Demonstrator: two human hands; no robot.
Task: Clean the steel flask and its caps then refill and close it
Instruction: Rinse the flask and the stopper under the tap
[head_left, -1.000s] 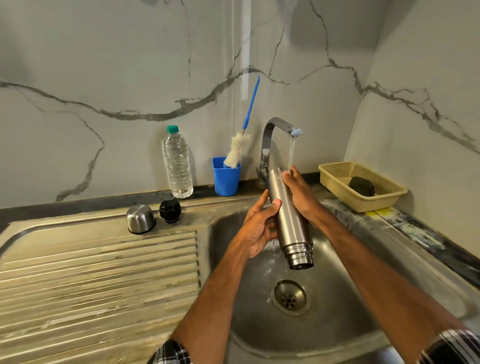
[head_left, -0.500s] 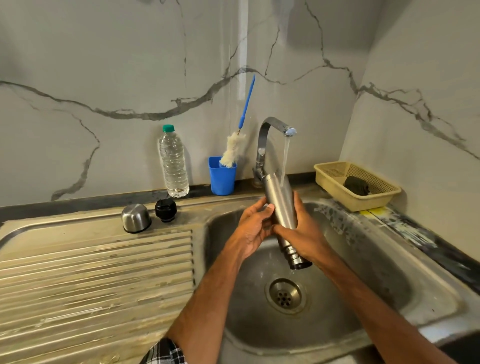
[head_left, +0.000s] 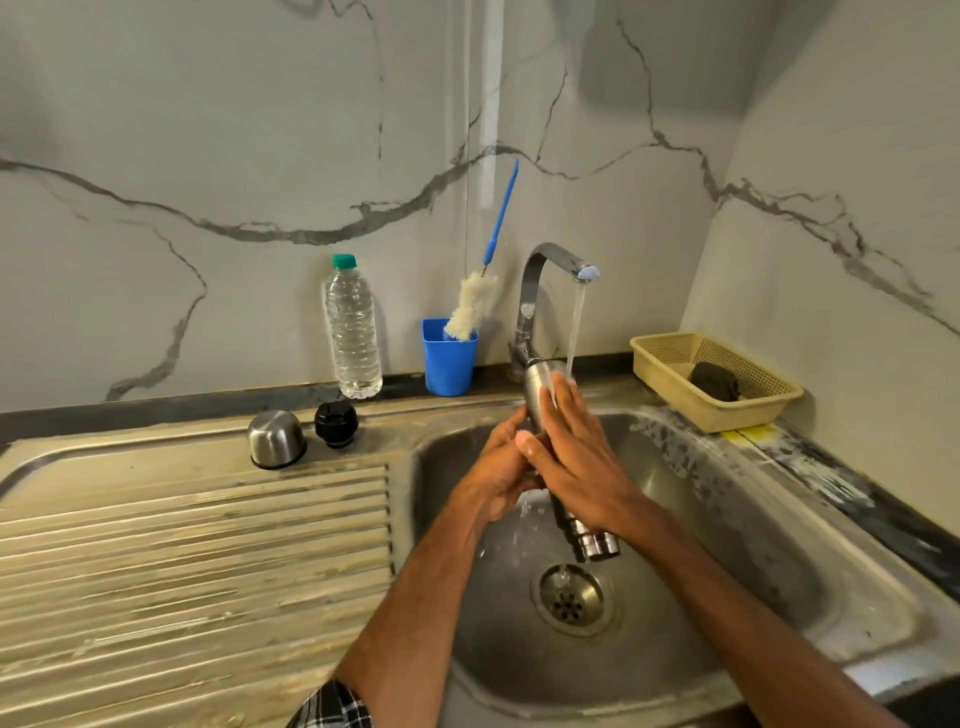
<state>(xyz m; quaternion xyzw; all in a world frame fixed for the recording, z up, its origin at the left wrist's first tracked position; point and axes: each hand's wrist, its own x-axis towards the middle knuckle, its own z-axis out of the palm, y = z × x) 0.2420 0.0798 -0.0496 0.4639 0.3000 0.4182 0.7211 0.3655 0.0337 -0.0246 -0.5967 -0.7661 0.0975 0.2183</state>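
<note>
The steel flask (head_left: 537, 387) hangs upside down over the sink (head_left: 727, 597), its threaded mouth (head_left: 597, 543) pointing at the drain. Water from the tap (head_left: 545, 270) runs onto its base. My left hand (head_left: 501, 467) grips the flask's body from the left. My right hand (head_left: 576, 457) lies over the flask with fingers stretched along it, reaching up to the base under the stream. The steel cup cap (head_left: 275, 439) and the black inner cap (head_left: 336, 423) stand on the drainboard, left of the sink.
A clear plastic water bottle (head_left: 353, 332) and a blue cup (head_left: 449, 358) holding a bottle brush (head_left: 475, 306) stand at the back wall. A yellow basket (head_left: 670, 364) with a dark scrubber (head_left: 714, 382) sits right of the tap. The ribbed drainboard (head_left: 192, 561) lies left.
My right hand has slid up the flask from its lower body to the base under the stream. The flask stays upside down in my left hand.
</note>
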